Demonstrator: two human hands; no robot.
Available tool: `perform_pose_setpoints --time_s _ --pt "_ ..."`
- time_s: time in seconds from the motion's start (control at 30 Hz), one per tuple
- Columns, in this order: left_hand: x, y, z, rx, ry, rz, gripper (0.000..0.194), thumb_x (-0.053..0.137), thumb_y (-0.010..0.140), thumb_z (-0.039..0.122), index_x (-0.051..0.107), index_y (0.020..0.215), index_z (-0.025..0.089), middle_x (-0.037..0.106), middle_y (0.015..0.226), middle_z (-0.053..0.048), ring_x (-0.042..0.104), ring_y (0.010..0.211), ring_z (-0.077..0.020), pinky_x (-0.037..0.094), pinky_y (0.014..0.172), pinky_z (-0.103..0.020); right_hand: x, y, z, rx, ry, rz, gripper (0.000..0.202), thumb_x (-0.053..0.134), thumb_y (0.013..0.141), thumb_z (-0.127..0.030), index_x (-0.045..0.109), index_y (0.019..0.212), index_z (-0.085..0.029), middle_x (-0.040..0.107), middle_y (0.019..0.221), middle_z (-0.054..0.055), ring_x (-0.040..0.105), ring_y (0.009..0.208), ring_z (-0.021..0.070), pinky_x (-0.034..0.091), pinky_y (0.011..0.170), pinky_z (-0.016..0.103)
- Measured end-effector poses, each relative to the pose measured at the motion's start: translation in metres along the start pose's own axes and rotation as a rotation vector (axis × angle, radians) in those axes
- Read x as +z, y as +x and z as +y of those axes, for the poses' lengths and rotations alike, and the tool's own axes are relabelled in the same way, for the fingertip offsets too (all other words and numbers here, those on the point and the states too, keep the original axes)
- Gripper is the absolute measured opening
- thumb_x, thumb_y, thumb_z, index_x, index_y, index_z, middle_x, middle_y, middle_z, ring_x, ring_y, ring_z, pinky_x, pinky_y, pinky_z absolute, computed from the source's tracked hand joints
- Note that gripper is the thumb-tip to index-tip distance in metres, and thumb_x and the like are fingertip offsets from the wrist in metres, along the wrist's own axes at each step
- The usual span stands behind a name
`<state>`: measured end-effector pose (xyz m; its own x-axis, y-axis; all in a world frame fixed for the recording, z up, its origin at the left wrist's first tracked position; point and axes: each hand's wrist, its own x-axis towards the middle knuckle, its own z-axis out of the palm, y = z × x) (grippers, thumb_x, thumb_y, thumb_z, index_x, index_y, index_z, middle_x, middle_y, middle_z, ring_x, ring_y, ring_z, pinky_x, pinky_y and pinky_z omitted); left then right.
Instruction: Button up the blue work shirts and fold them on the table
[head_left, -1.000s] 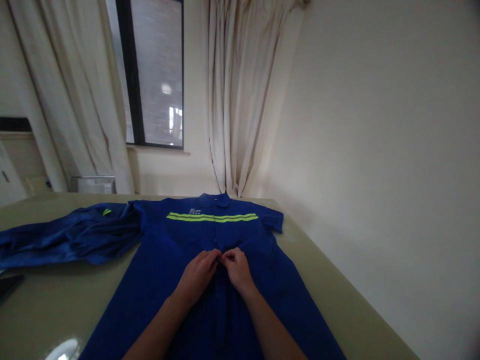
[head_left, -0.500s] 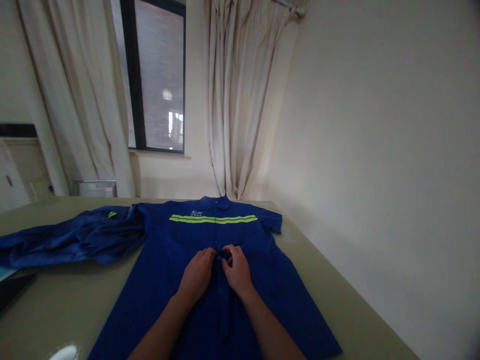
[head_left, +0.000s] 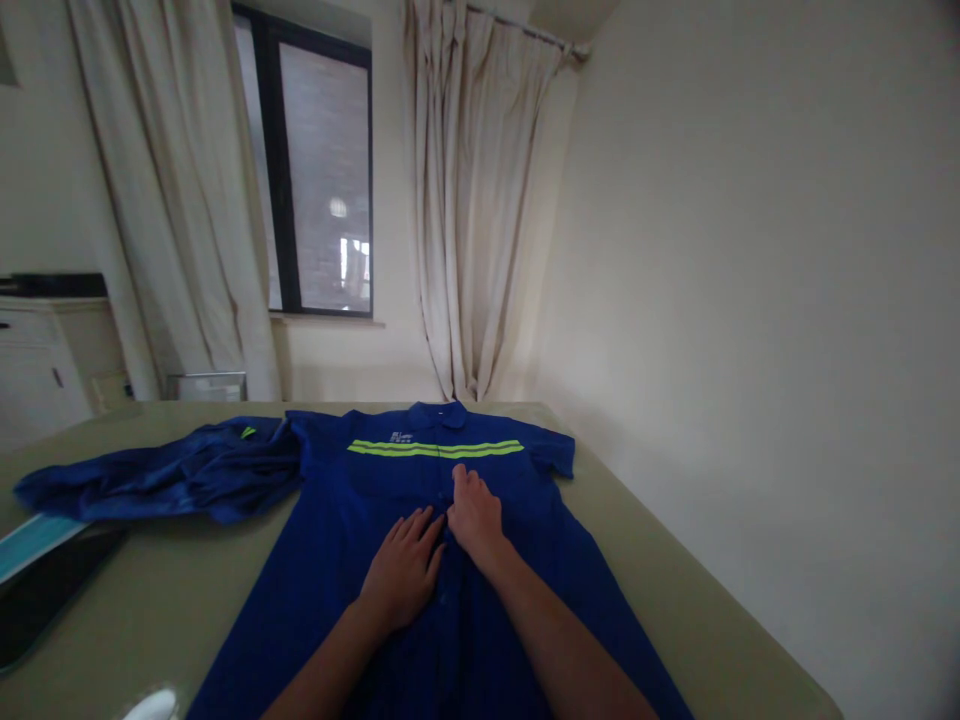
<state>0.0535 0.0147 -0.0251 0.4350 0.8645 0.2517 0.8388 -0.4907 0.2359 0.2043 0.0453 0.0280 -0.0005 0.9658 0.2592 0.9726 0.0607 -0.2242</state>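
Blue short-sleeved work shirt (head_left: 360,560) with yellow-green chest stripes is spread flat on the olive table (head_left: 660,590), collar farthest away; left hand (head_left: 401,575) lies open on its placket, right hand (head_left: 472,512), loosely curled and empty, just beyond

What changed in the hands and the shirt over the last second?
Both hands let go of the placket they were pinching. The left hand now lies flat, fingers spread, on the blue shirt; the right hand has slid up toward the yellow stripe. The shirt stayed spread on the table, and the crumpled blue garment stayed too.
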Motion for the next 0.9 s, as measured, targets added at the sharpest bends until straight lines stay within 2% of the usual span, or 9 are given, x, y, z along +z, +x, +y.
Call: perform_pose_setpoints --time_s 0.1,0.27,0.37,0.5,0.63,0.67,0.73,0.83,0.9 --pt "-0.005 -0.014 0.008 -0.006 0.013 -0.024 0.054 0.042 0.100 0.034 0.048 0.152 0.021 0.045 0.159 -0.012 0.041 0.148 -0.0300 0.032 0.122 -0.053 -0.003 0.000 0.006 -0.036 -0.025 0.036 0.050 0.054 0.086 -0.008 0.051 0.132 -0.027 0.061 0.123 0.011 0.062 0.111 0.0260 0.047 0.074 0.031" --pt "-0.011 -0.025 0.016 -0.018 0.016 -0.050 0.057 0.044 0.098 0.035 0.047 0.153 0.022 0.045 0.160 -0.013 0.041 0.148 -0.0321 0.032 0.122 -0.054 -0.004 0.001 0.015 -0.029 0.066 -0.051 0.032 0.052 0.085 -0.006 0.066 0.104 -0.028 0.065 0.112 0.004 0.068 0.098 0.0203 0.045 0.070 0.027" --pt "-0.011 -0.027 0.017 -0.017 0.015 -0.047 0.057 0.045 0.097 0.034 0.047 0.152 0.023 0.045 0.159 -0.012 0.041 0.147 -0.0313 0.033 0.121 -0.053 -0.002 0.001 0.014 0.013 0.060 -0.062 0.026 0.052 0.087 -0.009 0.071 0.096 -0.025 0.069 0.107 0.007 0.071 0.092 0.0226 0.047 0.071 0.030" --pt "-0.013 -0.027 0.016 -0.017 0.023 -0.038 0.056 0.048 0.096 0.035 0.051 0.150 0.024 0.048 0.158 -0.011 0.045 0.145 -0.0313 0.035 0.119 -0.052 0.002 0.001 0.010 0.057 0.058 -0.058 0.020 0.055 0.092 -0.021 0.074 0.090 -0.020 0.073 0.101 0.013 0.072 0.093 0.0279 0.049 0.074 0.035" --pt "-0.015 -0.023 0.013 -0.024 0.018 -0.012 0.050 0.046 0.096 0.031 0.056 0.145 0.025 0.054 0.153 -0.011 0.050 0.139 -0.0321 0.040 0.114 -0.053 0.007 0.000 0.008 0.081 0.060 -0.050 0.034 0.056 0.094 -0.046 0.074 0.090 -0.017 0.072 0.101 0.016 0.071 0.095 0.0309 0.051 0.076 0.039" --pt "-0.017 -0.021 0.013 -0.029 0.011 -0.004 0.047 0.046 0.096 0.030 0.059 0.142 0.026 0.057 0.151 -0.011 0.052 0.137 -0.0320 0.042 0.112 -0.053 0.009 0.000 0.008 0.071 0.062 -0.050 0.034 0.059 0.092 -0.049 0.073 0.091 -0.018 0.071 0.103 0.015 0.070 0.097 0.0304 0.051 0.076 0.038" --pt "-0.024 -0.017 0.013 -0.034 -0.032 0.000 0.040 0.046 0.097 0.028 0.066 0.131 0.027 0.066 0.138 -0.009 0.060 0.126 -0.0298 0.048 0.106 -0.049 0.015 -0.002 0.009 0.051 0.076 -0.034 0.025 0.063 0.089 -0.042 0.071 0.095 -0.020 0.070 0.106 0.012 0.068 0.100 0.0275 0.050 0.076 0.034" --pt "-0.043 -0.023 0.018 -0.020 -0.171 0.115 0.034 0.041 0.100 0.029 0.072 0.115 0.031 0.074 0.114 -0.005 0.069 0.105 -0.0243 0.056 0.096 -0.042 0.025 -0.006 0.013 0.043 0.113 0.017 0.012 0.060 0.090 -0.028 0.067 0.098 -0.024 0.067 0.106 0.006 0.065 0.102 0.0229 0.048 0.074 0.030" --pt "-0.059 -0.042 0.021 -0.006 -0.234 0.246 0.033 0.041 0.102 0.037 0.071 0.116 0.037 0.073 0.111 -0.005 0.068 0.106 -0.0246 0.057 0.096 -0.042 0.030 -0.008 0.015 0.041 0.133 0.032 0.009 0.059 0.090 -0.026 0.065 0.097 -0.024 0.066 0.105 0.005 0.064 0.101 0.0221 0.046 0.073 0.029"
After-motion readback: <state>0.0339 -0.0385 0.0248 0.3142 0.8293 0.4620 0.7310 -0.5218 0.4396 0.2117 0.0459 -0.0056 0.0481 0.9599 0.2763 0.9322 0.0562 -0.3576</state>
